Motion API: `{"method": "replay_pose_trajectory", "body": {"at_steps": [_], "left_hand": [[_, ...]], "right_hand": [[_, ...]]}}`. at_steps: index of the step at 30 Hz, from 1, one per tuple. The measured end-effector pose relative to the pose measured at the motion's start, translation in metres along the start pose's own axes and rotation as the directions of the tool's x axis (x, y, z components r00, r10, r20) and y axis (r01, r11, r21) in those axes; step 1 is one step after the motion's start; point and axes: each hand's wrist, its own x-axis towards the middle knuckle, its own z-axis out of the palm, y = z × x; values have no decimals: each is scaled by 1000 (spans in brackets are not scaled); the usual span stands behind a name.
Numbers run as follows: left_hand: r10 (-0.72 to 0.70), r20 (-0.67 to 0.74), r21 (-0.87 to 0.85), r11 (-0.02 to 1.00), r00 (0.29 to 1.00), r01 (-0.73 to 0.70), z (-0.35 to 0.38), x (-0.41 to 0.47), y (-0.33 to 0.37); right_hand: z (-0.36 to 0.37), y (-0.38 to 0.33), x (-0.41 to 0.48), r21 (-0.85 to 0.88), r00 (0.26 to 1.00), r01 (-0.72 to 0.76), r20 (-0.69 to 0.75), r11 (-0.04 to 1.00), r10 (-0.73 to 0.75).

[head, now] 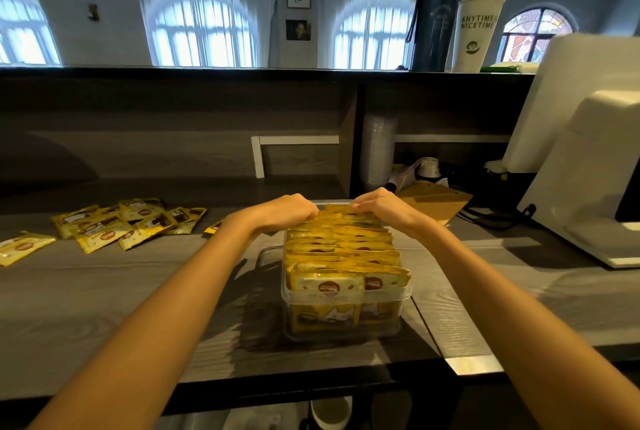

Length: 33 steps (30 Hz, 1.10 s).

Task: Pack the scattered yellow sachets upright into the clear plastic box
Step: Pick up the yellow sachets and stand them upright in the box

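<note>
A clear plastic box stands on the wooden counter in front of me, packed with upright yellow sachets in two rows. At its far end my left hand and my right hand both reach in, fingers curled over the tops of the rearmost sachets. Whether they pinch one or only press on them is hidden by the knuckles. A loose pile of yellow sachets lies flat on the counter to the left, with one more sachet at the far left edge.
A white point-of-sale terminal stands on the right. A tan wooden stand sits behind the box. A raised counter ledge carries a dark flask and a paper cup.
</note>
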Motion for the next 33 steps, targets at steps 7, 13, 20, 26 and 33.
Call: {"method": "replay_pose_trajectory", "body": {"at_steps": [7,13,20,26,33], "left_hand": [[9,-9,-37,999,1000,-10,4,-4,4],[30,-135,12,1000,990,-29,3,-8,10],[5,-381,-15,1000,925,-11,-10,-16,6],[-74,-659,-60,997,749,46,-36,-45,-14],[-275,-707,-149,959,652,243,-31,-74,-86]], "right_hand": [[3,-10,-7,-100,1000,6,15,995,-4],[8,-17,-13,-114,1000,-19,-26,993,16],[13,-36,-11,-166,970,13,-239,986,-53],[44,-100,-14,-144,873,113,-458,983,-167],[139,-149,-7,19,963,61,-265,998,-54]]}}
